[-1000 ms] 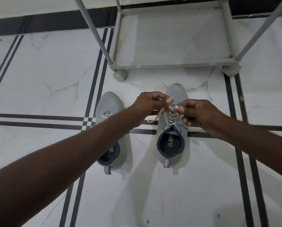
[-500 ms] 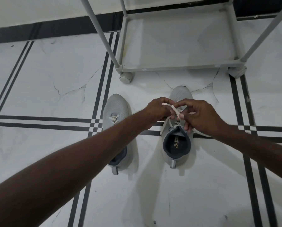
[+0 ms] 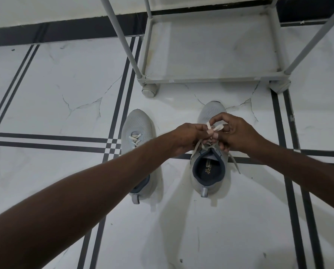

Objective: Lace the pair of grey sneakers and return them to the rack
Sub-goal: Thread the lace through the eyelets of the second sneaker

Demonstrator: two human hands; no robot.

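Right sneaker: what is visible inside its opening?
Inside the right sneaker: a dark insole with gold print, nothing else. The toe end is out of sight under the tongue, both hands and the lace.

Dim, cool and even indoors, with soft overlapping shadows fanning toward the viewer from the sneakers across the glossy floor, straight rack poles bowed by wide-angle distortion, mild softness overall.

The only marking sat on the dark navy insole of the grey mesh sneaker on the right: a small gold logo with a few gold letters beside it (too small and blurred to read).
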